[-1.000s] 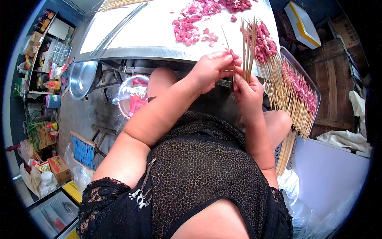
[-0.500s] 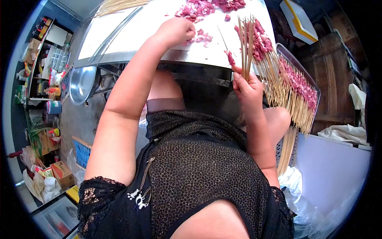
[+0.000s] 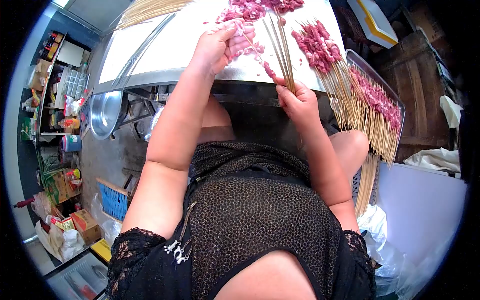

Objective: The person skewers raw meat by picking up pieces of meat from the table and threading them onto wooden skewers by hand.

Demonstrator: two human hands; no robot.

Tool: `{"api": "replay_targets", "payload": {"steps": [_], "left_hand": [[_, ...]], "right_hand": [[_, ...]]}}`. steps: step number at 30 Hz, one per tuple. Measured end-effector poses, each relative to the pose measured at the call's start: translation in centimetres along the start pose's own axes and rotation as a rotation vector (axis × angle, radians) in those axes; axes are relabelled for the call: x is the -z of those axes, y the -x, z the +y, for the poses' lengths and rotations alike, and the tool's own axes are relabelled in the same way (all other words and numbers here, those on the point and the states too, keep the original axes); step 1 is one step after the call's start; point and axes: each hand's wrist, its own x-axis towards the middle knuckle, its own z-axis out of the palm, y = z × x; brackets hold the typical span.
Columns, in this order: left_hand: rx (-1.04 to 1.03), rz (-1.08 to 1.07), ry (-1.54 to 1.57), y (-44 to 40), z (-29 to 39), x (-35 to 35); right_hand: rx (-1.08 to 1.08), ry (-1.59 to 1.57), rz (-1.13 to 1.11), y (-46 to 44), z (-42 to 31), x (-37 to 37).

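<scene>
My left hand (image 3: 219, 46) is turned palm up over the metal table, its thumb and fingers around a small piece of raw meat (image 3: 240, 29) at the tip of a skewer. My right hand (image 3: 299, 102) grips a bundle of bare skewers (image 3: 285, 60) and the one slanted skewer, which carries a lump of meat (image 3: 269, 70) low on its shaft. Loose meat scraps (image 3: 255, 49) lie just beyond my left fingers. A larger pile of cut meat (image 3: 247, 11) sits at the table's far side.
Finished meat skewers (image 3: 320, 47) lie at the table's right edge, beside a tray (image 3: 399, 107) full of more. Bare bamboo sticks (image 3: 145, 12) and metal skewers (image 3: 145, 47) rest at the left. A steel basin (image 3: 106, 115) stands below the left edge.
My left hand has turned from a closed, palm-down pose to palm up, bringing meat to the skewer tip. My right hand has shifted left with the bundle, and the slanted skewer now points toward the left hand.
</scene>
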Motion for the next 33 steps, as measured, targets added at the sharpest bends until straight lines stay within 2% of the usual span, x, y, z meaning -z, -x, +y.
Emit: {"api": "replay_targets", "payload": {"steps": [4, 7, 20, 30, 33], "left_hand": [[0.028, 0.002, 0.212, 0.6, 0.1, -0.7], [-0.058, 0.013, 0.045, 0.5, -0.7, -0.9], [-0.053, 0.098, 0.125, 1.5, -1.1, -1.9], [0.019, -0.012, 0.163, 1.9, -1.4, -2.0], [0.068, -0.05, 0.167, 2.3, -1.9, -2.5]], "right_hand": [[0.018, 0.013, 0.038, 0.0, 0.4, 0.0], [0.013, 0.072, 0.057, 0.1, 0.5, 0.0], [0.021, 0.107, 0.092, 0.4, 0.1, -0.3], [0.114, 0.13, 0.09, 0.1, 0.6, 0.2], [0.111, 0.046, 0.066, 0.0, 0.3, -0.1]]}}
